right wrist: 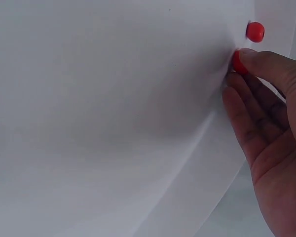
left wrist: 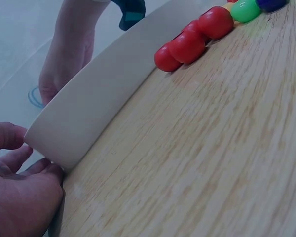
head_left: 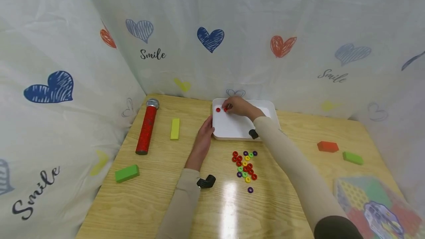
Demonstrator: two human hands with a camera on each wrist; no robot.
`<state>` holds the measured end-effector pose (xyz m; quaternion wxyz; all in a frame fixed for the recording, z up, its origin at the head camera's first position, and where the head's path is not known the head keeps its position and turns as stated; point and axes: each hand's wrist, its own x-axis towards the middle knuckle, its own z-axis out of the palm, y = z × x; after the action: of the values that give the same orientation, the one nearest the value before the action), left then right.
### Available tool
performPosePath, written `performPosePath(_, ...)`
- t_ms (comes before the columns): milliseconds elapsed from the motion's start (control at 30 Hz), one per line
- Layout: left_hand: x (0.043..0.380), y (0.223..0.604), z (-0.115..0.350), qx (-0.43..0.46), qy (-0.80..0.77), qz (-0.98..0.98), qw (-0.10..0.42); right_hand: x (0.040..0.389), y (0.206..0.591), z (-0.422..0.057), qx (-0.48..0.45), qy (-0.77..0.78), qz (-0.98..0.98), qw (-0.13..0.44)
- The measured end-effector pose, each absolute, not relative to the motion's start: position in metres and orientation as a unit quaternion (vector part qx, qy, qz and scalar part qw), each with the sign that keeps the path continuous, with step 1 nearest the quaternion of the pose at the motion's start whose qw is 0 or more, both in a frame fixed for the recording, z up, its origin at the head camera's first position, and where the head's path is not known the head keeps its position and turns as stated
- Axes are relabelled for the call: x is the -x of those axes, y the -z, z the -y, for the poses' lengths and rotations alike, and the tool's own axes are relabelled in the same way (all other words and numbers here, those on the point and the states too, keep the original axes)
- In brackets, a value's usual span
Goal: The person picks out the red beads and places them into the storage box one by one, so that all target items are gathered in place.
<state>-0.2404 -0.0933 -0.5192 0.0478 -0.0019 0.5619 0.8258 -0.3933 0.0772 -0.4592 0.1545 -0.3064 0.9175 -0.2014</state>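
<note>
A shallow white tray [head_left: 232, 130] stands at the back of the wooden table. My right hand [head_left: 239, 106] is over it and pinches a red bead [right wrist: 239, 63] between thumb and fingertips, down at the tray's floor near its side wall. Beside that bead, a second red bead [right wrist: 255, 32] lies in the tray. My left hand [head_left: 202, 139] holds the tray's front left corner, its fingertips against the outer wall in the left wrist view. In front of the tray lies a loose cluster of red, yellow, green and purple beads [head_left: 245, 169].
On the left lie a red microphone [head_left: 147, 130], a yellow block [head_left: 175, 129] and a green block [head_left: 127, 173]. An orange-red block [head_left: 327, 146] and another green block [head_left: 353, 158] lie to the right. A patterned, translucent packet [head_left: 372, 202] covers the front right. Printed curtains [head_left: 245, 62] hang behind the table.
</note>
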Motion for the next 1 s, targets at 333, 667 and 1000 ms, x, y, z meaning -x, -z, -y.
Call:
performPosePath(333,0.245,0.523,0.089,0.014,-0.823,-0.566,0.044,0.369,0.434,-0.104,0.284,0.236,-0.915,0.162)
performPosePath(667,0.248,0.522,0.091,0.027,-0.819,-0.570,0.056,0.321,0.420,-0.133,0.300,0.284,-0.898,0.148)
performPosePath(1000,0.240,0.502,0.093,0.025,-0.823,-0.561,0.085,0.259,0.429,-0.138,0.387,0.274,-0.862,0.178)
